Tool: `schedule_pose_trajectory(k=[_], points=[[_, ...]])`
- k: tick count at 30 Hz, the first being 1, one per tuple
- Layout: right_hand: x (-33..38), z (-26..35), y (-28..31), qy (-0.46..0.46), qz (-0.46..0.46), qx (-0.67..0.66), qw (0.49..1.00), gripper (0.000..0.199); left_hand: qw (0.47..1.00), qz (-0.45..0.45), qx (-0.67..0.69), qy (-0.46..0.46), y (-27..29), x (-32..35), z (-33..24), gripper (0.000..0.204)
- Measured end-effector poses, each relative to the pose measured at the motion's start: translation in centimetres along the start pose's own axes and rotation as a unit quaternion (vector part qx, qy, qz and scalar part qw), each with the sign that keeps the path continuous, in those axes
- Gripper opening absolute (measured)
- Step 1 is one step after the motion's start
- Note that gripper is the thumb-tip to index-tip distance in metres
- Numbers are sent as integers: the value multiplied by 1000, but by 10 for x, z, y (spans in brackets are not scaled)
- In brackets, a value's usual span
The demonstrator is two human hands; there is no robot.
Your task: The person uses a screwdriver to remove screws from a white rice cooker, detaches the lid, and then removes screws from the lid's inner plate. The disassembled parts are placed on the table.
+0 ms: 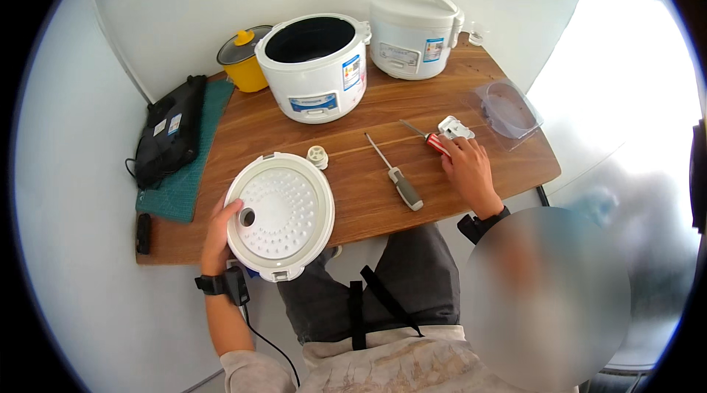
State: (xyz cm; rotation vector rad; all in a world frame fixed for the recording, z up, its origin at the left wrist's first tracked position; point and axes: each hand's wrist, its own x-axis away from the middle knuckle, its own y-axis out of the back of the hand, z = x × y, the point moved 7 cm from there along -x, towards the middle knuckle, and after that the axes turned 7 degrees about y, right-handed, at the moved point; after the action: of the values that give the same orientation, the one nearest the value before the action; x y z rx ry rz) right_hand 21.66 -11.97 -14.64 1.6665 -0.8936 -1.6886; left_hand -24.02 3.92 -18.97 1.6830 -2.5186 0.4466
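My left hand (219,229) grips the left rim of a round white rice cooker lid (283,209). The lid's inner side faces up, showing raised dimples and a round hole near my thumb; its lower edge juts past the table's front edge. On the right, my right hand (470,172) has its fingers closed on the red-and-white handle of a screwdriver (436,144), whose shaft points to the far left. Just beyond those fingers lies a small white plastic part (455,128). A second screwdriver (403,188) with a grey handle rests between both hands. Touching the lid's far right edge is a cream-coloured round cap (317,156).
An open white rice cooker (314,80) and a closed one (412,32) stand at the back, beside a yellow pot (247,73). A clear plastic container (509,112) sits right. A black bag (171,132) lies on a green mat (177,198) at left.
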Motion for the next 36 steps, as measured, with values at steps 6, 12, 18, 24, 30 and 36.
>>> schedule_pose_trajectory(k=[6,12,18,24,30,36], points=[[-1,24,20,27,-67,43,996,41,1000,-2,-6,-14,-2,-4,-1,53],[5,80,35,51,-45,-115,991,39,999,-1,-39,-18,-2,-3,-4,54],[-8,95,25,75,-16,-141,987,38,1000,-7,-28,-10,0,-1,-3,47],[-34,122,4,111,32,-187,976,43,999,-20,-19,-25,3,-3,-6,45],[-82,180,-15,153,68,-194,967,53,996,-60,-19,-61,25,2,-22,46],[-103,196,-51,150,95,-242,954,40,987,-115,-91,-68,53,-10,-15,49]])
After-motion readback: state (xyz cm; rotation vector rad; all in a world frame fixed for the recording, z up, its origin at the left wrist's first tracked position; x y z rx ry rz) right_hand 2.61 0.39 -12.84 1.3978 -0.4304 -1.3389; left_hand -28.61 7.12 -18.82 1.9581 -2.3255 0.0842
